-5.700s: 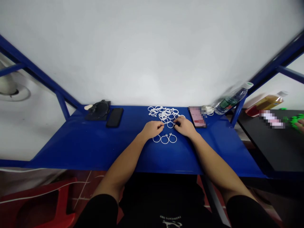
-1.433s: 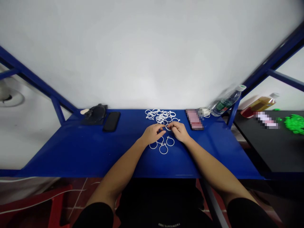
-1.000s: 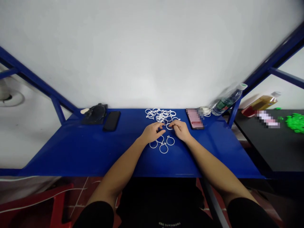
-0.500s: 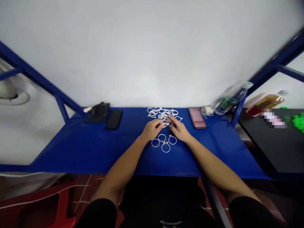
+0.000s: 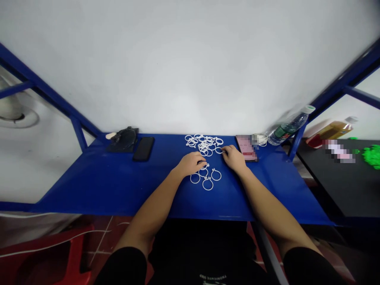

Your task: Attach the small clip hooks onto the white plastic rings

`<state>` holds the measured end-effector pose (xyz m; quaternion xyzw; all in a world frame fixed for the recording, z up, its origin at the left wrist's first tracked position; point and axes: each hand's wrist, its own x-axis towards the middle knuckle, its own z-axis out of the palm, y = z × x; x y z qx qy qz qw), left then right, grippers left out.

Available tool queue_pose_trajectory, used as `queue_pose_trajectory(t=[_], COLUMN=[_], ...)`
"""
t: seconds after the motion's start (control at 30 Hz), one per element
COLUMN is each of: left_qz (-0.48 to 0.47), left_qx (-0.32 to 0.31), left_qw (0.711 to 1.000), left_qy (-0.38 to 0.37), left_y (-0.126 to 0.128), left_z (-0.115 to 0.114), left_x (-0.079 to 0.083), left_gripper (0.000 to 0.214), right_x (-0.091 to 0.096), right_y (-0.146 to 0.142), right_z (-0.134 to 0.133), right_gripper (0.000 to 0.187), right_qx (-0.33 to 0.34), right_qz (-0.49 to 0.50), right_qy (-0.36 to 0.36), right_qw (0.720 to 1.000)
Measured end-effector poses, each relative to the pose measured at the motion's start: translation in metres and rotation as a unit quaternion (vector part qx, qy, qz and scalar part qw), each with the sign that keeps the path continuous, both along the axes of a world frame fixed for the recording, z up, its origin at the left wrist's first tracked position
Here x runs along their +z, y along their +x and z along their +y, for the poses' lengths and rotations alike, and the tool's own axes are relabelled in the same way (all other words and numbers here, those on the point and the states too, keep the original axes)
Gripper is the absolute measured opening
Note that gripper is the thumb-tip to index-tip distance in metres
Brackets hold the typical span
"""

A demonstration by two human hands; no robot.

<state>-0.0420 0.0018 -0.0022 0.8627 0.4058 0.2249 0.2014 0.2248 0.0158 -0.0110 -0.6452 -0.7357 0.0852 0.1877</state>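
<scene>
A pile of loose white plastic rings [image 5: 204,142] lies at the back of the blue table [image 5: 118,186]. Nearer me lie several white rings joined in a small cluster [image 5: 207,178]. My left hand [image 5: 191,162] rests on the table with its fingers curled, pinching the top ring of that cluster. My right hand [image 5: 234,157] is at the right edge of the pile, its fingertips closed on a single ring [image 5: 219,150]. Both forearms are bare and stretch over the table's front edge.
A phone with a pink screen [image 5: 246,147] lies just right of my right hand. A black phone [image 5: 143,148] and a black object [image 5: 123,138] sit at the back left. A water bottle [image 5: 289,126] leans at the back right. A black table [image 5: 341,182] with green parts adjoins.
My right hand has left the spot in front of my left hand and gone right and back to the pile's edge. The joined cluster has gained a ring since the earliest frame.
</scene>
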Motion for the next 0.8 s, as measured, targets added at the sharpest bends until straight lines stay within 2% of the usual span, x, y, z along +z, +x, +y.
queue_pose_trajectory(t=[0.13, 0.2, 0.27, 0.33, 0.4, 0.47, 0.53, 0.7, 0.8], left_qz=[0.019, 0.007, -0.029, -0.079, -0.115, -0.122, -0.112, -0.094, -0.099], left_qx=[-0.019, -0.007, 0.022, 0.055, 0.069, 0.06, 0.051, 0.017, 0.009], left_qw=[0.999, 1.0, 0.999, 0.995, 0.99, 0.99, 0.992, 0.995, 0.994], left_qy=[-0.019, -0.028, -0.036, -0.041, -0.041, -0.03, -0.016, 0.012, 0.036], left_y=[0.002, 0.003, 0.003, 0.004, 0.004, 0.005, 0.005, 0.01, 0.012], left_z=[-0.001, -0.002, -0.003, -0.003, -0.004, -0.005, -0.006, -0.009, -0.011], left_x=[0.002, 0.002, 0.002, 0.002, 0.003, 0.004, 0.005, 0.005, 0.003], left_gripper=[0.04, 0.038, 0.029, 0.036, 0.043, 0.033, 0.027, 0.036, 0.036], right_x=[-0.001, -0.001, 0.001, 0.004, 0.007, 0.009, 0.009, 0.006, 0.006], right_y=[0.0, -0.001, -0.004, -0.011, -0.02, -0.027, -0.031, -0.03, -0.028], right_z=[0.001, 0.001, -0.001, -0.007, -0.015, -0.023, -0.027, -0.025, -0.023], right_gripper=[0.018, 0.016, 0.015, 0.017, 0.018, 0.019, 0.021, 0.027, 0.029], right_qx=[0.032, 0.061, 0.113, 0.188, 0.26, 0.296, 0.304, 0.253, 0.265], right_qz=[0.037, 0.094, 0.15, 0.182, 0.191, 0.193, 0.201, 0.242, 0.242], right_qy=[0.01, 0.038, 0.079, 0.112, 0.117, 0.114, 0.109, 0.091, 0.054], right_qw=[0.999, 0.993, 0.979, 0.959, 0.939, 0.929, 0.925, 0.932, 0.932])
